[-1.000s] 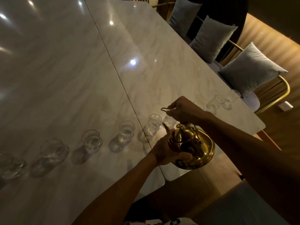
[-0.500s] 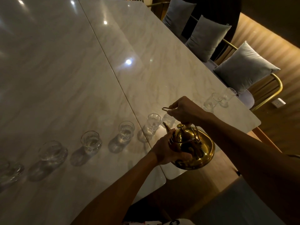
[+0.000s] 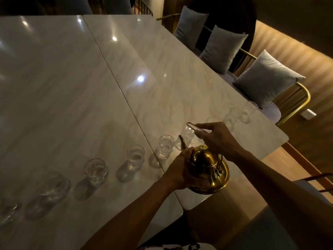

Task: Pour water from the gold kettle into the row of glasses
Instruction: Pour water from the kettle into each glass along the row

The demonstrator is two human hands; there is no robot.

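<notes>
The shiny gold kettle (image 3: pixel 209 170), lid on, hangs over the counter (image 3: pixel 72 87) edge, spout toward the glasses (image 3: pixel 133 156). Left hand (image 3: pixel 180 170) cups its body; right hand (image 3: pixel 218 139) pinches the handle (image 3: pixel 195 127). No writing is readable.

One gold kettle (image 3: pixel 210 170), nine glasses (image 3: pixel 135 156) and three grey cushions (image 3: pixel 264 78) are showing around the bench (image 3: pixel 72 87).
</notes>
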